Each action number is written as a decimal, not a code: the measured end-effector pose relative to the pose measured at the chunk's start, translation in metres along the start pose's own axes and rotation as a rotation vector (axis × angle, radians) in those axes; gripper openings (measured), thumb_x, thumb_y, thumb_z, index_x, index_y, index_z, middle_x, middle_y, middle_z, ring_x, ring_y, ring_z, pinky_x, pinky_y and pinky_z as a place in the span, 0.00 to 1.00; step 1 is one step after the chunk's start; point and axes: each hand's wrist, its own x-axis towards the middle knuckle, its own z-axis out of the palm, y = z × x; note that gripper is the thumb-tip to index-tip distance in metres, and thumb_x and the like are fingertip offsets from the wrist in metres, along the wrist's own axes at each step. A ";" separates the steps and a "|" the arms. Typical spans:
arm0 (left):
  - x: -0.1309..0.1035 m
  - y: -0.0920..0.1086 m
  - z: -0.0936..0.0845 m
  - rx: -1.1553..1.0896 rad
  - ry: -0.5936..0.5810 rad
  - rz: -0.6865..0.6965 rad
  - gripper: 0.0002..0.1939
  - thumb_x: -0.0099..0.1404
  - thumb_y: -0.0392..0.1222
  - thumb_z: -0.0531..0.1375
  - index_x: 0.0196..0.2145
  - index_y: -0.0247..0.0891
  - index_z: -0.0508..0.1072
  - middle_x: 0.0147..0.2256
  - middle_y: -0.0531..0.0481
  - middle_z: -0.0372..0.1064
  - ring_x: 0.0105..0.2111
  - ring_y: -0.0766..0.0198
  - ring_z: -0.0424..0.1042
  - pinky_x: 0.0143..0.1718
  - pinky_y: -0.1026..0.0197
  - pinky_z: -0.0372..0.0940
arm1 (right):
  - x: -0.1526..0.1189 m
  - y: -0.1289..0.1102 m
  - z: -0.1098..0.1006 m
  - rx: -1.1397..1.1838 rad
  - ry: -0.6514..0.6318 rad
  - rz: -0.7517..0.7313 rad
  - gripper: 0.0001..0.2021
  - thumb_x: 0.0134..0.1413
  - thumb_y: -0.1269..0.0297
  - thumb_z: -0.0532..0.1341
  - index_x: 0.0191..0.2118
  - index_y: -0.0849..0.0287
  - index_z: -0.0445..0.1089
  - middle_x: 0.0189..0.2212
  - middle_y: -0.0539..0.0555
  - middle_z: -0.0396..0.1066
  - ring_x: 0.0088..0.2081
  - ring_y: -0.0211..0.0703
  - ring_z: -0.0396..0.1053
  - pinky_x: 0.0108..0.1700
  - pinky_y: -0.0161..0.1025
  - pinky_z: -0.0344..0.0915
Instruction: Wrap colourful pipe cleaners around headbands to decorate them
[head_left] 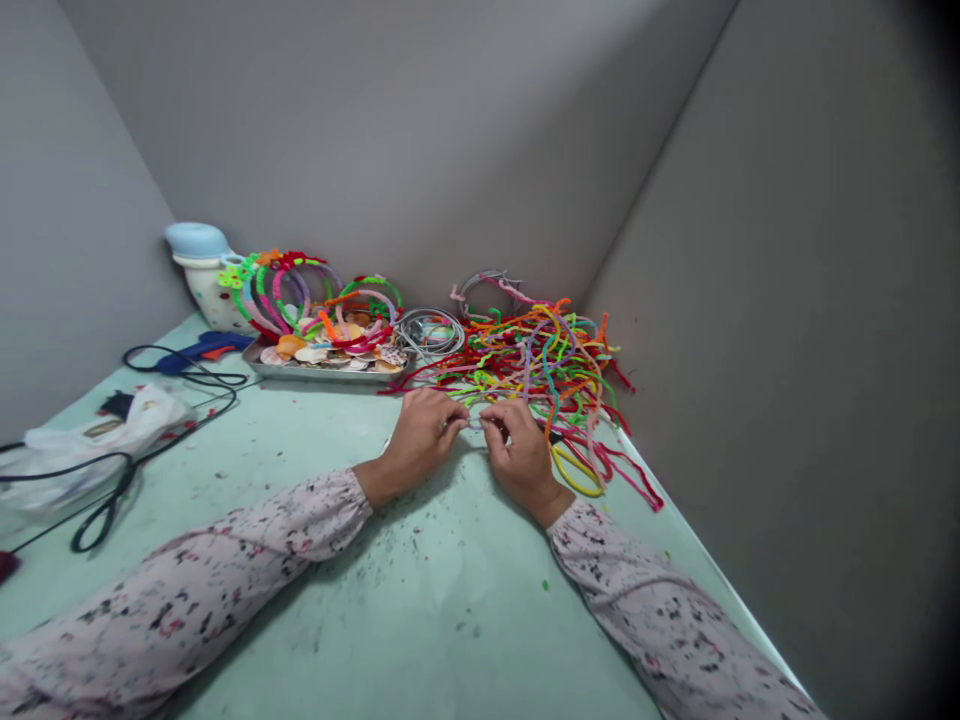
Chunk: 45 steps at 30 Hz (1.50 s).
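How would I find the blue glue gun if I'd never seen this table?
Start at the far left corner of the green table, where a white pot with a pale blue lid stands. Just in front of it, left of the metal tray, lies the glue gun. It is the only dark blue thing, with an orange trigger and black cord.

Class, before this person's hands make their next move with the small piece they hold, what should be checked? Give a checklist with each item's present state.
1. Both hands on the small piece: left hand and right hand meet on it. Ok.
2. What the piece is: too small. Cannot tell.
3. Pile of pipe cleaners close behind the hands. Ok.
4. Yellow-handled scissors beside the right hand. Ok.
5. Glue gun lies off to the left, away from the hands. Ok.
6. Table free of scraps: specks lie scattered. Not ok.
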 end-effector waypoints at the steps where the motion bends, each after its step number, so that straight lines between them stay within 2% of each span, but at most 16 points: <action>1: 0.000 0.000 0.000 -0.005 -0.004 -0.004 0.04 0.64 0.40 0.58 0.33 0.39 0.72 0.32 0.50 0.72 0.38 0.59 0.66 0.43 0.54 0.56 | 0.000 0.000 0.000 -0.001 -0.001 -0.002 0.07 0.58 0.72 0.54 0.40 0.56 0.65 0.36 0.56 0.65 0.40 0.44 0.65 0.41 0.42 0.66; 8: 0.001 0.001 -0.004 -0.040 -0.015 -0.025 0.06 0.64 0.42 0.58 0.38 0.39 0.72 0.36 0.50 0.72 0.40 0.59 0.66 0.46 0.54 0.55 | 0.000 0.002 0.000 -0.009 0.029 0.003 0.07 0.57 0.73 0.54 0.39 0.57 0.65 0.37 0.56 0.65 0.42 0.45 0.65 0.43 0.43 0.66; 12: 0.001 0.001 -0.004 -0.024 -0.031 -0.031 0.06 0.65 0.41 0.56 0.36 0.40 0.72 0.35 0.50 0.71 0.40 0.59 0.65 0.46 0.54 0.55 | 0.000 0.001 0.000 -0.011 0.023 0.003 0.08 0.57 0.73 0.54 0.40 0.57 0.66 0.37 0.56 0.65 0.42 0.45 0.65 0.43 0.44 0.67; 18: 0.002 -0.001 -0.003 -0.019 0.013 -0.047 0.07 0.66 0.41 0.55 0.34 0.39 0.71 0.34 0.49 0.71 0.39 0.59 0.65 0.45 0.54 0.56 | -0.001 -0.004 -0.002 -0.001 0.118 0.016 0.11 0.55 0.71 0.56 0.45 0.56 0.63 0.45 0.59 0.62 0.46 0.47 0.65 0.34 0.41 0.70; 23: 0.004 -0.005 -0.003 -0.076 0.106 -0.148 0.07 0.66 0.41 0.55 0.33 0.38 0.71 0.35 0.50 0.71 0.38 0.59 0.65 0.44 0.55 0.57 | -0.002 -0.006 -0.002 0.030 0.167 0.014 0.09 0.54 0.69 0.58 0.42 0.57 0.63 0.42 0.58 0.63 0.41 0.44 0.65 0.31 0.38 0.69; 26: 0.004 -0.005 -0.004 -0.115 0.148 -0.190 0.07 0.66 0.40 0.54 0.33 0.38 0.70 0.35 0.50 0.71 0.38 0.60 0.66 0.45 0.55 0.57 | -0.002 -0.004 0.000 0.053 0.084 0.151 0.05 0.56 0.65 0.58 0.38 0.58 0.65 0.35 0.54 0.66 0.34 0.41 0.65 0.34 0.39 0.67; 28: 0.004 -0.004 -0.004 -0.128 0.146 -0.196 0.07 0.66 0.41 0.54 0.33 0.38 0.70 0.35 0.50 0.71 0.38 0.60 0.66 0.45 0.55 0.57 | -0.001 0.001 0.002 0.154 0.035 0.317 0.08 0.56 0.61 0.58 0.39 0.58 0.66 0.31 0.51 0.66 0.30 0.39 0.64 0.33 0.38 0.65; 30: 0.003 -0.003 -0.003 -0.129 0.120 -0.186 0.08 0.66 0.41 0.54 0.33 0.38 0.70 0.34 0.50 0.71 0.38 0.60 0.65 0.44 0.55 0.57 | 0.001 0.006 0.003 0.368 0.027 0.489 0.13 0.56 0.57 0.58 0.43 0.57 0.65 0.29 0.49 0.66 0.26 0.37 0.64 0.29 0.36 0.64; 33: 0.003 -0.003 -0.002 -0.121 0.086 -0.176 0.07 0.65 0.42 0.54 0.33 0.39 0.71 0.34 0.50 0.71 0.38 0.59 0.65 0.44 0.56 0.58 | 0.002 0.015 0.003 0.712 0.030 0.636 0.14 0.56 0.55 0.58 0.46 0.56 0.64 0.27 0.46 0.65 0.22 0.33 0.62 0.23 0.32 0.59; 38: 0.003 -0.006 -0.001 -0.130 0.106 -0.209 0.07 0.65 0.42 0.54 0.33 0.38 0.70 0.35 0.49 0.71 0.39 0.59 0.65 0.45 0.55 0.58 | 0.002 0.021 0.002 0.973 0.085 0.689 0.07 0.51 0.60 0.62 0.33 0.57 0.66 0.22 0.45 0.64 0.20 0.32 0.60 0.23 0.30 0.57; 42: 0.003 -0.008 0.000 -0.147 0.116 -0.217 0.07 0.65 0.42 0.54 0.33 0.38 0.70 0.34 0.49 0.71 0.38 0.59 0.66 0.45 0.55 0.58 | 0.000 0.019 0.002 1.038 0.042 0.678 0.08 0.51 0.62 0.61 0.38 0.55 0.67 0.23 0.45 0.66 0.21 0.33 0.61 0.23 0.30 0.58; 45: 0.003 -0.008 0.000 -0.145 0.125 -0.220 0.07 0.65 0.41 0.54 0.33 0.39 0.70 0.34 0.49 0.71 0.38 0.59 0.66 0.45 0.55 0.58 | -0.002 0.016 0.001 0.937 -0.019 0.586 0.07 0.51 0.66 0.58 0.38 0.55 0.69 0.23 0.46 0.66 0.21 0.34 0.62 0.24 0.32 0.59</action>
